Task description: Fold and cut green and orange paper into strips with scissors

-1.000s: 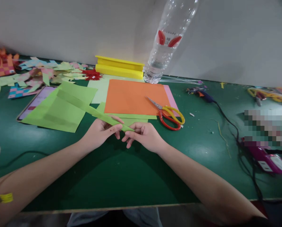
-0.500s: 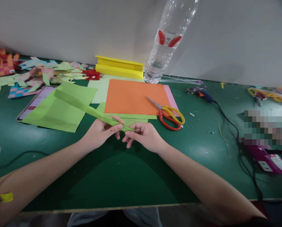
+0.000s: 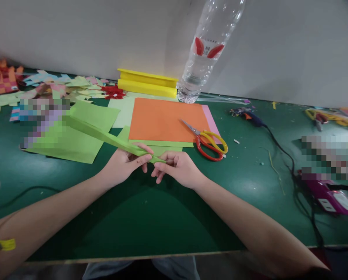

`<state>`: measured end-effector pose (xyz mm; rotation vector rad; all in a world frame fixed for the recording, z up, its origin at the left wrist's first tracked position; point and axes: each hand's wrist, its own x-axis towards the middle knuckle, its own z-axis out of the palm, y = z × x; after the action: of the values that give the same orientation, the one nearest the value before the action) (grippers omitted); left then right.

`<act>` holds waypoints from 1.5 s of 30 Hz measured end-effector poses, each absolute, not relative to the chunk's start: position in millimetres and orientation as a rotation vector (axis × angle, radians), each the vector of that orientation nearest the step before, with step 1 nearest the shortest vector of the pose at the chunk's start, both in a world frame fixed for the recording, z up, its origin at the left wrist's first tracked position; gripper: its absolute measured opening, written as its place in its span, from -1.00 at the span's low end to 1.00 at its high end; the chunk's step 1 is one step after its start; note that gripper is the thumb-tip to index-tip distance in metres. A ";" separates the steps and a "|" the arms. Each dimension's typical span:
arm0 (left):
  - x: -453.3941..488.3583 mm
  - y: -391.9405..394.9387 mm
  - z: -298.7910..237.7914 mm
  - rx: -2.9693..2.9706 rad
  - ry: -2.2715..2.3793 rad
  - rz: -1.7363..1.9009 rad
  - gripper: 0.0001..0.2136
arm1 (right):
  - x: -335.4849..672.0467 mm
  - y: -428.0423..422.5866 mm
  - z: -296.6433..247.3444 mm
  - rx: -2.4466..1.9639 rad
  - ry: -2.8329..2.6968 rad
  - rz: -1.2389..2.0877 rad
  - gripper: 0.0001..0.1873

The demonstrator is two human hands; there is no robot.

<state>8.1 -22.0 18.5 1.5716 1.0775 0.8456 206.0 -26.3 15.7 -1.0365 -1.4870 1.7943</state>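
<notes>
A long folded strip of light green paper (image 3: 104,136) slants from the upper left down to my hands above the green table (image 3: 150,217). My left hand (image 3: 124,163) pinches the strip near its lower end with thumb and fingers closed. My right hand (image 3: 178,167) pinches the strip's very tip, fingers curled. The two hands almost touch. A light green sheet (image 3: 75,136) lies flat under the strip's far end.
An orange sheet (image 3: 165,118) lies behind my hands on pale green and pink sheets. Red and yellow scissors (image 3: 210,144) rest at its right edge. A clear bottle (image 3: 206,50), a yellow folded block (image 3: 146,82), woven paper scraps (image 3: 46,91), a glue gun with cable (image 3: 255,119) and a pink device (image 3: 331,198) surround them.
The far end of the green strip has dipped slightly lower toward the sheet. Both hands stay in the same place, still pinching.
</notes>
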 end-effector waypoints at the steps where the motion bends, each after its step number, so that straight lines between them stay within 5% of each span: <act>1: 7.8 -22.3 18.3 1.573 1.081 0.847 -0.85 | 206.0 -26.3 15.6 -1.038 -1.486 1.793 -0.79; 45: 12.6 -26.4 28.1 1.590 1.174 0.877 -0.84 | 206.2 -29.2 15.8 -1.097 -1.669 1.653 -0.86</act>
<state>12.6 -26.4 28.1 1.5904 1.1742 0.8772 206.2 -29.2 15.8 -1.0965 -1.6689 1.6527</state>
